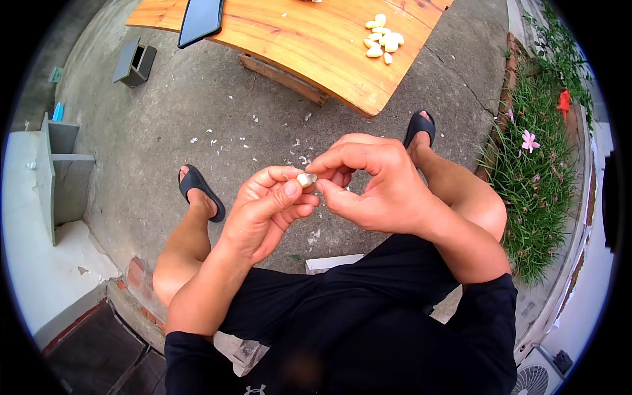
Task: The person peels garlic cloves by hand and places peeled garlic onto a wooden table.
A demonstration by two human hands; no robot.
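While grey concrete ground (131,138) spreads below, a wooden worktop (296,46) stands ahead. Above the ground, the right hand (378,184) and the left hand (263,207) are just beside each other, fingers bent. On the worktop's right part lies a pile of pale cloves (375,51). A single clove (307,179) is between the hands: the left grip is clamped on it; whether the right grip pinches its edge, I cannot tell. White flakes (193,139) dot the concrete.
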